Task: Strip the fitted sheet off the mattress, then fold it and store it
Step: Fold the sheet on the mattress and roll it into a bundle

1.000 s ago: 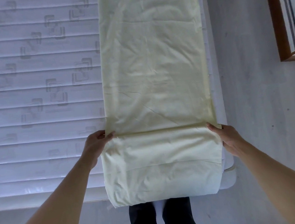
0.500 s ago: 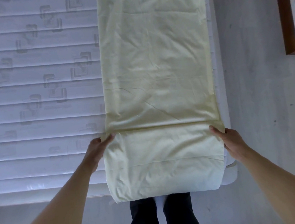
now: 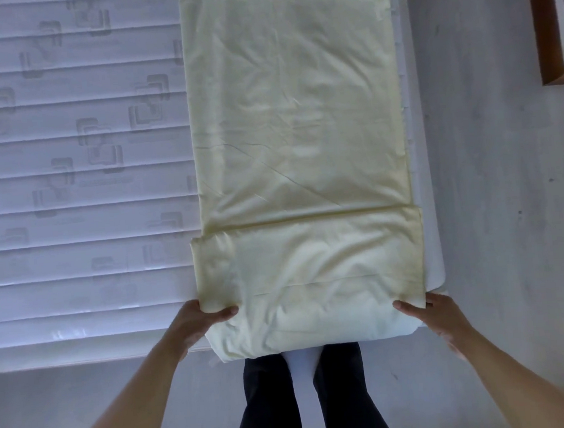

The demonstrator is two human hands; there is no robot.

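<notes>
sheet (image 3: 297,127) (pale, creased strip) gripped by both hands.

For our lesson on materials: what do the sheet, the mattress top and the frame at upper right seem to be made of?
Sheet: thin woven cloth, probably cotton, matte pale yellow; it creases softly and holds folds.
Mattress top: quilted fabric, faintly glossy white; stitched ridges and woven square motifs show.
Frame: looks like wood, smooth brown finish; a veneer or laminate cannot be ruled out.
</notes>
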